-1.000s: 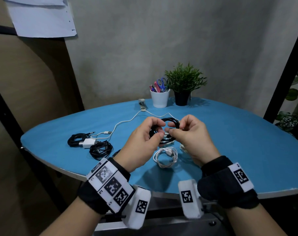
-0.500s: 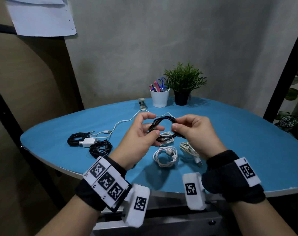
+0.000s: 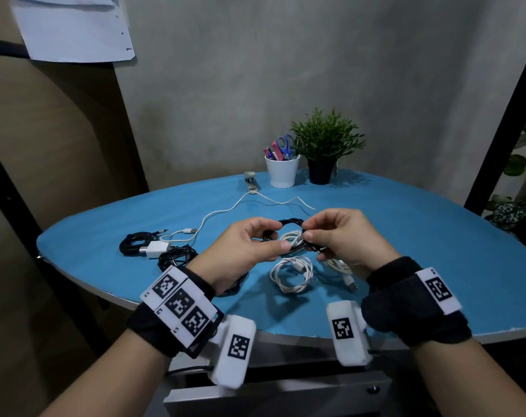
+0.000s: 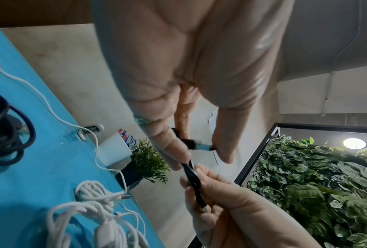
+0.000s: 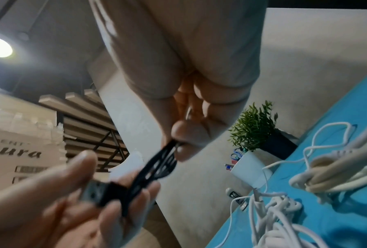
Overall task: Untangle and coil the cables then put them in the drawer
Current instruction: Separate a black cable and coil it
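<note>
Both hands hold a small coiled black cable [image 3: 289,223] above the blue table [image 3: 406,251]. My left hand [image 3: 257,243] pinches its left side, with the USB plug [image 4: 199,145] between thumb and finger. On the coil's right side, my right hand [image 3: 323,233] pinches the strands [image 5: 157,169]. Under the hands lie white coiled cables [image 3: 292,273], one partly hidden. Further left sit black cable bundles [image 3: 174,256] and a white charger [image 3: 156,248], with a loose white cable [image 3: 225,210] trailing toward the back.
A white cup of scissors and pens [image 3: 282,171], a potted plant [image 3: 323,145] and a small stapler [image 3: 251,183] stand at the table's far edge. A grey drawer front [image 3: 285,395] shows below the near edge. Leafy plants [image 3: 520,206] are at the right.
Both hands have lowered slightly with the black coil, which now lies flatter between them. The left thumb has moved onto the plug end.
</note>
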A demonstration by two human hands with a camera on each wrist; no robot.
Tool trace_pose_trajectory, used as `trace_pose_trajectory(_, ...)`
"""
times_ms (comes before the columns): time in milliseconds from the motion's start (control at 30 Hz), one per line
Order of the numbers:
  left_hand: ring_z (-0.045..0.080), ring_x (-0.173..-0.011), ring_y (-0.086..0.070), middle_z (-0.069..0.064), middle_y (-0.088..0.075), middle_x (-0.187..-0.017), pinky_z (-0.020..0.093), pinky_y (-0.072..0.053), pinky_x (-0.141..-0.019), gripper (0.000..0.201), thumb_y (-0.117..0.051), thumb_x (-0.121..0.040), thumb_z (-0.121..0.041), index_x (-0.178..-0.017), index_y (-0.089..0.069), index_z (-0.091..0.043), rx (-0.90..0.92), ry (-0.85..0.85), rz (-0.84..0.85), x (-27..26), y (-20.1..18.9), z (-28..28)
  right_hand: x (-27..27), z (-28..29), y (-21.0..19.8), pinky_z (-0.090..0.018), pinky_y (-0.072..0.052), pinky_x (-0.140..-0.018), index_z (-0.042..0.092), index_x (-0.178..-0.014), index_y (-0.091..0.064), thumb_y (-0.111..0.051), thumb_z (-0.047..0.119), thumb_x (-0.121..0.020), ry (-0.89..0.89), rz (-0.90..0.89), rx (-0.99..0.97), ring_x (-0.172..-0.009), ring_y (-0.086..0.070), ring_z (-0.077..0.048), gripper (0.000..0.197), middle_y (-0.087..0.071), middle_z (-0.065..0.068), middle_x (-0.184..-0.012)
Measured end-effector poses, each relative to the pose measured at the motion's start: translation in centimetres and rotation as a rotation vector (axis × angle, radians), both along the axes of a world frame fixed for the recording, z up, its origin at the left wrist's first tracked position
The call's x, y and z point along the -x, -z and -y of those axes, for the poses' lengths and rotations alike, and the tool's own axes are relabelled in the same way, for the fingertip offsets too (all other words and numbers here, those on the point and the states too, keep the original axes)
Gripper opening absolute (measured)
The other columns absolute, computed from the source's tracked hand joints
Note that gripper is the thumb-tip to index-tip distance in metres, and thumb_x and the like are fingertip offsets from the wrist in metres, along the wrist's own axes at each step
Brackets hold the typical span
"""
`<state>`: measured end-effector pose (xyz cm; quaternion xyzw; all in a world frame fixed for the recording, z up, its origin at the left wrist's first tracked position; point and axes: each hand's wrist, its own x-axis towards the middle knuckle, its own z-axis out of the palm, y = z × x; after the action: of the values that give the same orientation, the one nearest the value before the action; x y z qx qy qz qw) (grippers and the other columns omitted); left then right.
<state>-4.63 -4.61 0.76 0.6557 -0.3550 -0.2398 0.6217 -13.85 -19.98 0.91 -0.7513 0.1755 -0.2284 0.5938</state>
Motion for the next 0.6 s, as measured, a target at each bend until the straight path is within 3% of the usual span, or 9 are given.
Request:
trace_pose_trajectory(100, 0.011, -0.079, -0.060, 0.003, -0.062, -0.091, 0.017, -0.053, -0.069, 0.025, -0.065, -0.085, -0.011, -0.109, -0.059, -0.008, -0.114, -0.020, 0.044, -0.6, 0.2, 0.0, -0.8, 0.0, 0.2, -0.023, -0.052, -0.044, 0.007, -0.075, -0.062, -0.065, -0.006, -0.081, -0.043, -0.099, 0.002, -0.056, -0.060, -0.013, 0.015, -0.061, -0.008, -0.069)
trace_pose_trajectory(200, 0.011, -0.079, -0.056, 0.004, -0.061, -0.093, 0.025, -0.052, -0.077, 0.012, -0.059, -0.089, -0.024, -0.098, -0.061, -0.016, -0.250, -0.038, 0.113, -1.9, 0.1, -0.5, -2.3, -0.2, 0.2, -0.028, -0.054, -0.047, 0.007, -0.073, -0.062, -0.065, -0.007, -0.081, -0.071, -0.171, -0.009, -0.060, -0.059, -0.017, 0.017, -0.061, -0.010, -0.070)
trace_pose_trajectory(333, 0.012, -0.079, -0.060, 0.005, -0.062, -0.103, 0.030, -0.050, -0.077, 0.016, -0.052, -0.094, -0.030, -0.104, -0.058, -0.020, -0.439, -0.058, 0.158, -4.9, -0.1, -1.9, -4.6, -0.8, -0.6, -0.024, -0.051, -0.045, 0.008, -0.075, -0.061, -0.060, -0.008, -0.083, -0.142, -0.238, -0.055, -0.047, -0.058, -0.011, 0.018, -0.060, -0.008, -0.063)
trace_pose_trajectory(500, 0.023, -0.092, -0.061, 0.006, -0.065, -0.099, 0.027, -0.044, -0.075, 0.023, -0.054, -0.092, -0.031, -0.103, -0.065, -0.014, -0.856, -0.345, 0.676, -10.4, -0.9, -3.7, -7.9, -1.5, -1.1, -0.021, -0.049, -0.042, 0.010, -0.075, -0.057, -0.056, -0.007, -0.087, -0.127, -0.316, -0.079, -0.057, -0.058, -0.016, 0.021, -0.058, -0.008, -0.067)
trace_pose_trajectory(600, 0.024, -0.082, -0.055, 0.009, -0.064, -0.091, 0.028, -0.041, -0.067, 0.025, -0.058, -0.089, -0.028, -0.098, -0.068, -0.006, -1.092, -0.359, 0.773, -12.9, -0.6, -4.0, -9.9, -1.9, -1.2, -0.020, -0.047, -0.042, 0.011, -0.076, -0.052, -0.050, -0.006, -0.091, -0.128, -0.377, -0.096, -0.056, -0.056, -0.015, 0.023, -0.054, -0.007, -0.068)
